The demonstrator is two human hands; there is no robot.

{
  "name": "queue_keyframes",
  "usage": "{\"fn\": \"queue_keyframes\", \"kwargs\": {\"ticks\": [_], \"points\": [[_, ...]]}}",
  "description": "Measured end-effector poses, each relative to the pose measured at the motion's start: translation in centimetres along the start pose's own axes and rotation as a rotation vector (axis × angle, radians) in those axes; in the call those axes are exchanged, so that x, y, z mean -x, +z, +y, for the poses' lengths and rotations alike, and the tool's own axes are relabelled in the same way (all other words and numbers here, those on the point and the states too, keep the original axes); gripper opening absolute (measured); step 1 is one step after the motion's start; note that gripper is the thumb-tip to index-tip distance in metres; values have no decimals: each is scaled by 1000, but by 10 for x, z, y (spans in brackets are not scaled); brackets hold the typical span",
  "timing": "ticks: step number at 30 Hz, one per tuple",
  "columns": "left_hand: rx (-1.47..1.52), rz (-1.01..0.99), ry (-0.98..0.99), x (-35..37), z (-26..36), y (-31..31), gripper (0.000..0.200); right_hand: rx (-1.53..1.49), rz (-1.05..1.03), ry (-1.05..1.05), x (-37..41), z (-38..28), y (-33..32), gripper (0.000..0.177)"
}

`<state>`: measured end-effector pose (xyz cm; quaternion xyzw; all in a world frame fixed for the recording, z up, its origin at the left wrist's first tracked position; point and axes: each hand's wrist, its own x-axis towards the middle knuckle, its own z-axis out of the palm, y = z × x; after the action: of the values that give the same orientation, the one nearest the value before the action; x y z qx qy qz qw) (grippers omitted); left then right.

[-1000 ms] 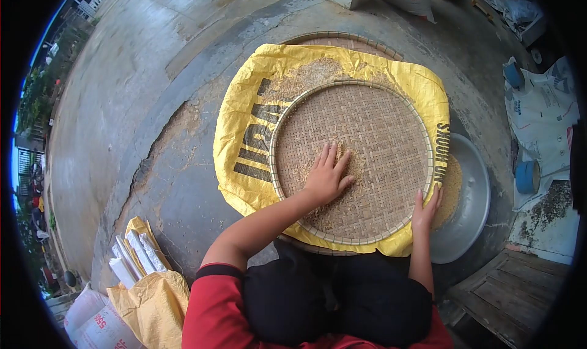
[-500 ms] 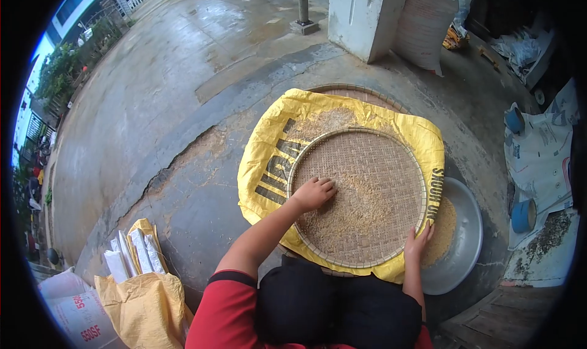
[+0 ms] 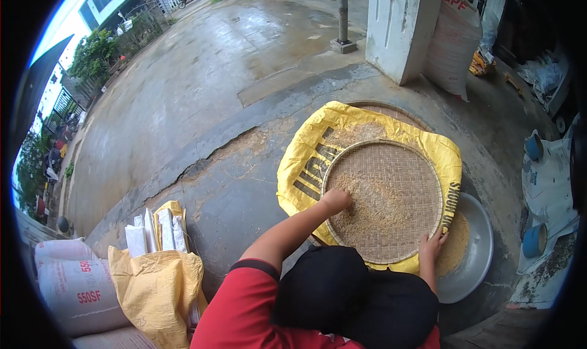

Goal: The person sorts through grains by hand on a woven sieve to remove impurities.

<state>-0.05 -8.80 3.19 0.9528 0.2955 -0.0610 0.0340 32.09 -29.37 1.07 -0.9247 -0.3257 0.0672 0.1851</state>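
A round woven bamboo tray (image 3: 422,165) lies on a yellow sack (image 3: 306,159) spread on the ground. A heap of husked grain (image 3: 373,205) covers the tray's near left part. My left hand (image 3: 337,200) rests curled in the grain at the tray's left edge. My right hand (image 3: 433,247) grips the tray's near right rim. A metal basin (image 3: 477,269) holding more grain sits under the tray's right side.
A second woven tray (image 3: 391,109) shows behind the yellow sack. Full sacks (image 3: 79,294) and a yellow bag (image 3: 156,288) stand at my left. A white pillar (image 3: 400,25) and a large sack (image 3: 452,40) stand beyond. Blue rolls (image 3: 533,239) lie on the right.
The view has tilted up and pulled back, showing more street. My left hand went from flat in the tray's middle to curled at its left edge. My right hand stays on the rim.
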Motion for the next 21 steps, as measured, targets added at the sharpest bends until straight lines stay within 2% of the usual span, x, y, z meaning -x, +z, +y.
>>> {"fn": "queue_keyframes", "kwargs": {"ticks": [4,6,12,15,17,19,21], "points": [[-21,114,115,-4,0,2,14,-28,-29,5,1,-3,-4,68],[158,-114,111,-19,-6,-2,14,-32,12,-26,2,1,0,67],[-66,-266,137,-62,11,-82,15,-12,38,-46,3,1,0,67],[-10,-163,216,-79,23,-93,14,-34,48,-40,0,4,5,66],[-82,-296,288,-93,35,-98,17,-64,33,-16,2,1,0,66],[-7,-222,383,-103,37,-78,16,29,6,-40,3,0,0,68],[-30,-277,410,-113,42,-72,23,20,5,-76,2,6,3,69]]}}
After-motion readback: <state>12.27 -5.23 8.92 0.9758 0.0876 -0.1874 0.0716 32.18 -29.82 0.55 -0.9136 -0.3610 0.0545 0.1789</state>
